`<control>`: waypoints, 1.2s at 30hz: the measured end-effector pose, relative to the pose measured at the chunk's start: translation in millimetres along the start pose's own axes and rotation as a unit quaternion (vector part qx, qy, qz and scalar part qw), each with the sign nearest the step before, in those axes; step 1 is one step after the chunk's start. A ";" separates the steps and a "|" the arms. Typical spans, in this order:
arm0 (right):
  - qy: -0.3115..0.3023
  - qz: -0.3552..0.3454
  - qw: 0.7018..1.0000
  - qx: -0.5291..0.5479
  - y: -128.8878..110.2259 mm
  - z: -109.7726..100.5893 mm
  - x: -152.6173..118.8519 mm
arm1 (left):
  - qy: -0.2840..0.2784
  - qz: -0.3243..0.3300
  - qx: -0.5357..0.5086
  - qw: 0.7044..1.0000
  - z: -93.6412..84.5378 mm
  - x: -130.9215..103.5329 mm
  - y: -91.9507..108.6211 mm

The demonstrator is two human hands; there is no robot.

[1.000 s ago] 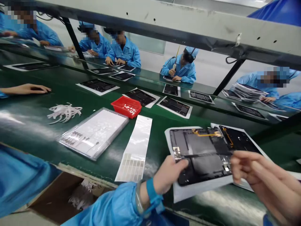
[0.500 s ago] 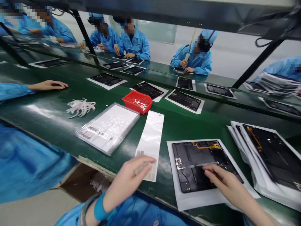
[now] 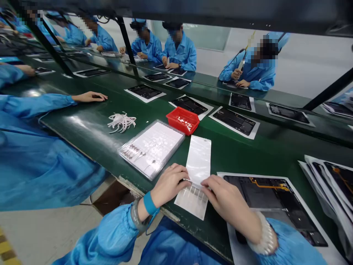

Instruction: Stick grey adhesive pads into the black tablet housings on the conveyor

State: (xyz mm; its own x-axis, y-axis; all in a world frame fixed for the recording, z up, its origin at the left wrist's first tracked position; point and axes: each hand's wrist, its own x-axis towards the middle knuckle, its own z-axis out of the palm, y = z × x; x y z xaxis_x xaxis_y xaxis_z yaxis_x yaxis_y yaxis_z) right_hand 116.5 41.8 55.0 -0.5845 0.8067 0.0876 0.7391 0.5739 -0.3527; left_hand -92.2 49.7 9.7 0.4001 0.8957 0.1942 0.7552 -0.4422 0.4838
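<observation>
White and glossy, a label sheet lies on the table. Fingers of the left hand and right hand bend over its opposite edges; whether they pinch it, I cannot tell. Left of the sheet sits a clear case, past the sheet's far end a red tray, right of the sheet a black panel.

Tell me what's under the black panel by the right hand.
White paper shows past the black panel; the panel and right sleeve cover the rest, so anything else there is hidden.
</observation>
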 end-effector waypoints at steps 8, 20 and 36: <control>-0.042 -0.066 0.989 -0.127 -8.9 19.5 34.1 | -0.029 0.029 0.007 0.999 -3.3 3.6 0.1; 0.057 0.216 0.944 0.243 45.8 -44.2 -38.6 | 0.013 0.104 0.049 0.993 -18.7 -0.3 20.0; 0.184 0.324 0.916 0.147 60.7 19.8 -77.7 | -0.103 0.330 0.117 0.931 49.0 33.9 75.5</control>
State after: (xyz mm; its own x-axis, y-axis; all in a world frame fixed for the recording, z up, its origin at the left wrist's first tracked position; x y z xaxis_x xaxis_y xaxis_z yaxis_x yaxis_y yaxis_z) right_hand 200.1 11.2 8.3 0.1379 0.9887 0.0593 0.7380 -0.0626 -0.6719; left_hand 3.8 44.4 11.0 0.8898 0.4086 0.2032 0.3928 -0.9125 0.1145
